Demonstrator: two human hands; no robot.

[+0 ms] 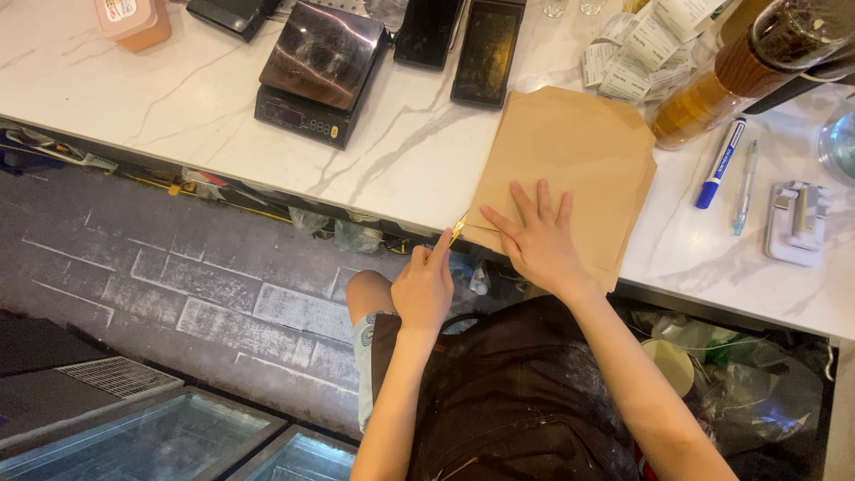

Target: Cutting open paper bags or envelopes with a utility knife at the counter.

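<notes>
A stack of brown paper sheets lies on the white marble counter, its near corner reaching the counter's front edge. My right hand presses flat on the stack's near corner, fingers spread. My left hand is closed around a small yellow-tipped cutter, whose tip touches the near left edge of the paper.
A digital scale and two dark devices stand at the back. Paper slips, a large amber jar, a blue marker, a pen and a white dispenser lie to the right. Below the counter is a brick-pattern floor.
</notes>
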